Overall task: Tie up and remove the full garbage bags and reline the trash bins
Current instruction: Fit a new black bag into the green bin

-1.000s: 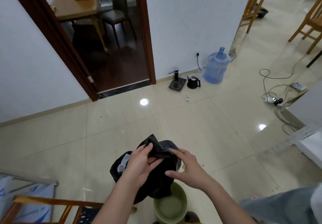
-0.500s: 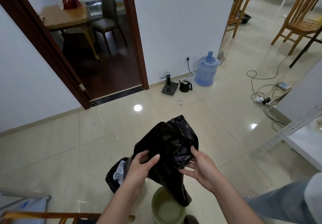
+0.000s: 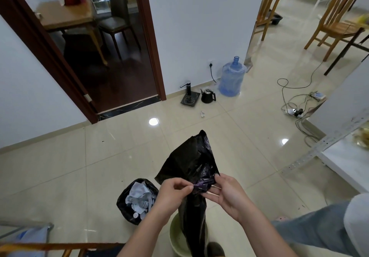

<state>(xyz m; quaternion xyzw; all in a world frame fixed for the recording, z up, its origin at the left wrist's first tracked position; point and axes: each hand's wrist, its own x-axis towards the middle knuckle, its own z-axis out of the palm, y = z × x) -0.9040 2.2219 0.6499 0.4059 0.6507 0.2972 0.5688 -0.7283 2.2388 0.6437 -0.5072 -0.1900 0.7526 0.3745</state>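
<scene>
A fresh black garbage bag (image 3: pixel 189 163) hangs unfolded in front of me, its lower part trailing into the pale green trash bin (image 3: pixel 175 236) at the bottom of the view. My left hand (image 3: pixel 172 191) and my right hand (image 3: pixel 225 190) both pinch the bag's bunched edge, close together. A full black garbage bag (image 3: pixel 137 200), open at the top with crumpled white paper showing, sits on the floor left of the bin.
A wooden chair back (image 3: pixel 40 248) is at the bottom left. A blue water jug (image 3: pixel 231 77), a black kettle (image 3: pixel 207 96) and a water pump stand by the far wall. Cables (image 3: pixel 295 107) lie at right, beside a white shelf (image 3: pixel 343 157). A doorway opens at the far left.
The crumpled fresh bag has been shaken open and lifted higher. My hands moved together onto its edge. The full bag beside the bin has come into plain sight.
</scene>
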